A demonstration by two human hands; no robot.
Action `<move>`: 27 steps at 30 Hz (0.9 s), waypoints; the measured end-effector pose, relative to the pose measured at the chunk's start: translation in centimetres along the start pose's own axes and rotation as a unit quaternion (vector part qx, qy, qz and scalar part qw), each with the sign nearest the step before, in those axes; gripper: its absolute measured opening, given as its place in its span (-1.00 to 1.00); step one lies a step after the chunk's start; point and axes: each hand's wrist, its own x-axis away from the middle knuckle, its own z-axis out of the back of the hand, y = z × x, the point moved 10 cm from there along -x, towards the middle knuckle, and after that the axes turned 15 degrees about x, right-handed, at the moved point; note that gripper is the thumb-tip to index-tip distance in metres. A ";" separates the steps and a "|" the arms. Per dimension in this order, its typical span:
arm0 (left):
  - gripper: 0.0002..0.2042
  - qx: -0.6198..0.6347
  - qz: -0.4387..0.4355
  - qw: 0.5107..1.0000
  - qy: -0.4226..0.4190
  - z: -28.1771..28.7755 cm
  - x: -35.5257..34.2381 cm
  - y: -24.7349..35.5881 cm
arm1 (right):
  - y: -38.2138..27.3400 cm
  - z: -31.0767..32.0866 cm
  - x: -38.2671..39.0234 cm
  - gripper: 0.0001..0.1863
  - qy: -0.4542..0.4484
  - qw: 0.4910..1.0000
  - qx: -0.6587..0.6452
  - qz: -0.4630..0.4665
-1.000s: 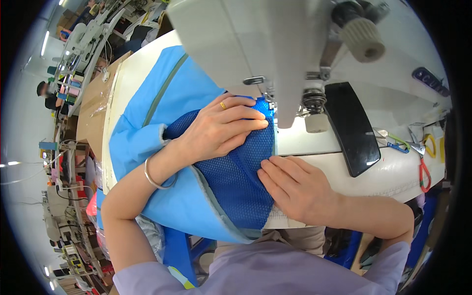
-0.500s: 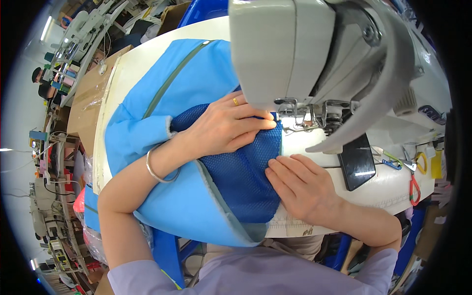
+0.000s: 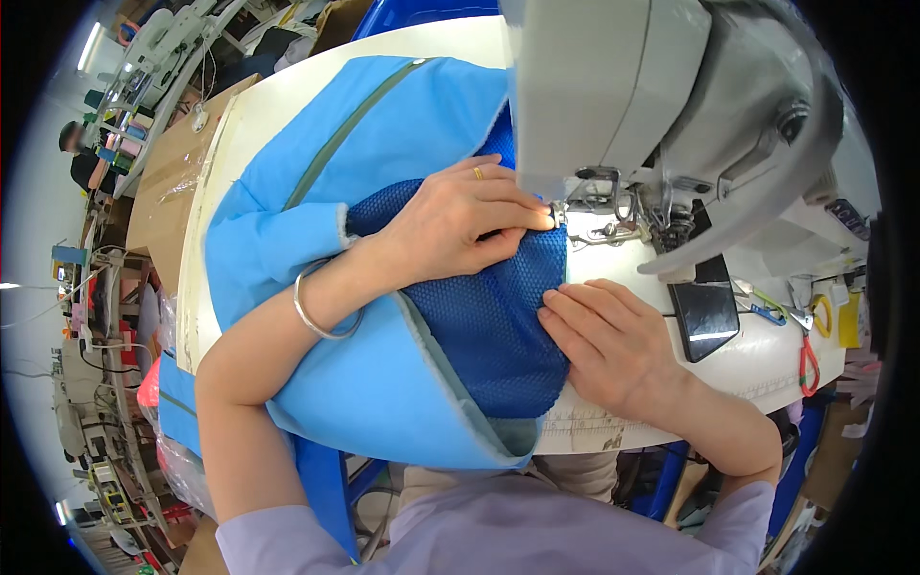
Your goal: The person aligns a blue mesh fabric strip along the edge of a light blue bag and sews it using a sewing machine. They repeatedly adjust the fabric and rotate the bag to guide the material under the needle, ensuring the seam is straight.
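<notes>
A dark blue mesh fabric piece (image 3: 489, 326), joined to a light blue cloth item (image 3: 374, 383) with a grey fleecy edge, lies under a sewing machine (image 3: 604, 86). My left hand (image 3: 470, 216) rests over the mesh. Its index finger and thumb close on the mesh right beside the presser foot (image 3: 560, 215), under the machine's light. Nearer to me, my right hand (image 3: 618, 345) grips the mesh's right edge with its fingers together; its thumb is hidden. An olive strip (image 3: 350, 139) runs across the far part of the light blue cloth.
Right of the machine's foot lie a black phone (image 3: 704, 311), scissors with red handles (image 3: 810, 369) and a yellow tape roll (image 3: 821, 314). A ruler scale (image 3: 613, 420) runs along the white table's (image 3: 206, 278) front edge. A cardboard box (image 3: 177, 192) stands at the left.
The view has shifted slightly, so the machine appears farther right. Both hands and the mesh keep nearly the same place by the presser foot, and both grips look unchanged.
</notes>
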 end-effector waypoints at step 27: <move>-0.43 -0.066 0.215 0.969 -0.106 -0.6 13.6 15.3 | -12.1 2.5 4.0 -0.58 -0.009 0.996 -0.083 0.029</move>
